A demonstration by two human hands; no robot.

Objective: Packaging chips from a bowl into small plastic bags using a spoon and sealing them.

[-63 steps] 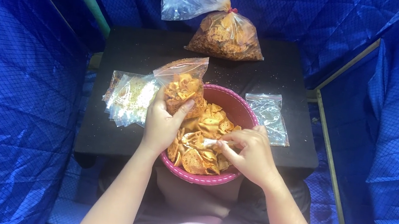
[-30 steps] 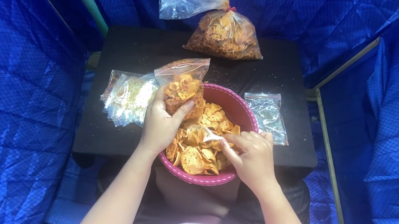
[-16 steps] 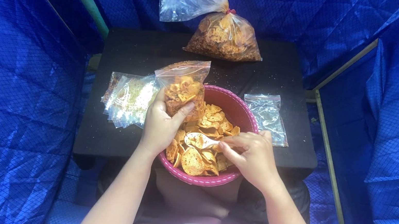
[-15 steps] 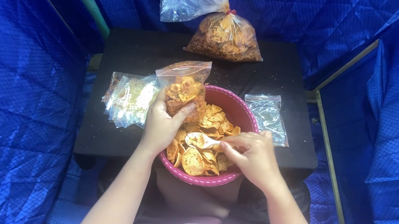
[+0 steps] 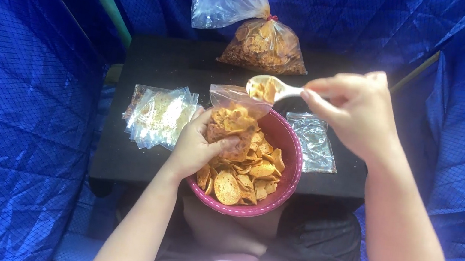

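- Small clear bag [image 5: 232, 121], part-filled w/ orange chips, sat upright over the near-left rim of the pink bowl [image 5: 293, 175]; mouth open toward the spoon.
- My left hand [image 5: 197, 147] was wrapped round the bag's lower half, fingers clenched on it, thumb across the front.
- Right hand [image 5: 357, 108] pinched the handle of the white spoon [image 5: 269, 87], fingers closed on it; spoon bowl carried a few chips and hung just above the bag's mouth.
- Change vs a moment before: spoon had been down in the bowl's chip pile, right hand low at the rim; now it was lifted, loaded, over the bag. Bag had also tipped a bit toward the bowl centre. I judged that as one more scoop about to go in; the bag looked to have some room left.
- Bowl still held plenty of chips [image 5: 241, 177].
- Outward: stack of empty small bags [image 5: 162, 116] left of bowl, one flat bag [image 5: 315, 142] right, big tied bag of chips [image 5: 263, 44] at the far edge of the black table [image 5: 157, 65].
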